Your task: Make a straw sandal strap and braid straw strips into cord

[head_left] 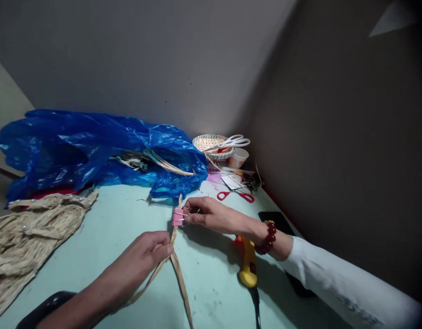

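A short braid of pale dried plant strips (174, 235) runs upright in the middle of the table, its loose strips trailing toward me. Near its far end sits a pink binder clip (178, 217) with silver wire handles. My right hand (205, 214) pinches those handles between thumb and fingers from the right. Below the clip, my left hand (152, 249) grips the braid between thumb and curled fingers, where the strips part. A dark red bead bracelet (270, 237) circles my right wrist.
Blue plastic bag (94, 141) with strips inside lies at the back. Woven braided material (32, 237) spreads at left. A yellow hot glue gun (248, 269) lies under my right forearm. Red-handled scissors (236, 196), a basket (211, 144) and a paper cup (238, 157) stand back right, before the walls.
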Available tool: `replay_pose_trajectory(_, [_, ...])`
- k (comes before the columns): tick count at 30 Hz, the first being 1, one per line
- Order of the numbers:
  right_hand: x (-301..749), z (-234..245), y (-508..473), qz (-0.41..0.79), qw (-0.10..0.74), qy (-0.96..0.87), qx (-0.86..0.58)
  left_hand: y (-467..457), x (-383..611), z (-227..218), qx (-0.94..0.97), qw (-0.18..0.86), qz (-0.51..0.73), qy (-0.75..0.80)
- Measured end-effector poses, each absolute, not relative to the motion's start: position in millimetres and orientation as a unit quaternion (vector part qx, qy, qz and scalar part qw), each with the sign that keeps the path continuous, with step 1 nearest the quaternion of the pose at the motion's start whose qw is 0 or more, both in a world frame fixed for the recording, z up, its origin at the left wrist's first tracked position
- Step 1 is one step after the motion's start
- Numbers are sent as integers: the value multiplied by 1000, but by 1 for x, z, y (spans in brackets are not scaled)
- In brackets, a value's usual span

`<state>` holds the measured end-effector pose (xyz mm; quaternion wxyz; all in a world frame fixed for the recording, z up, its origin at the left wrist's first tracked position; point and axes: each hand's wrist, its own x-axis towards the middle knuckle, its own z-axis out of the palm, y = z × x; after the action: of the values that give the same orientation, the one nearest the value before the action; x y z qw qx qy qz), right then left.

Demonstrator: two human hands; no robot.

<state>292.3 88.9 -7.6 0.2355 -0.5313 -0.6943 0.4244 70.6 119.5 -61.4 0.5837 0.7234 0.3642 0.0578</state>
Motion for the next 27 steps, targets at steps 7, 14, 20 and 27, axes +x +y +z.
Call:
replay_pose_trajectory(7, [294, -8, 96, 510, 259, -650, -500, 125, 69, -58, 717, 592, 58, 364])
replay_pose_trajectory(14, [296, 3, 93, 532, 256, -645, -486, 126, 71, -52, 745, 546, 43, 380])
replay_pose_trajectory(20, [294, -2, 93, 496, 248, -671, -492, 127, 71, -47, 756, 538, 34, 372])
replay_pose_trajectory(27, [296, -10, 90, 419, 220, -715, -514, 128, 71, -46, 757, 536, 43, 371])
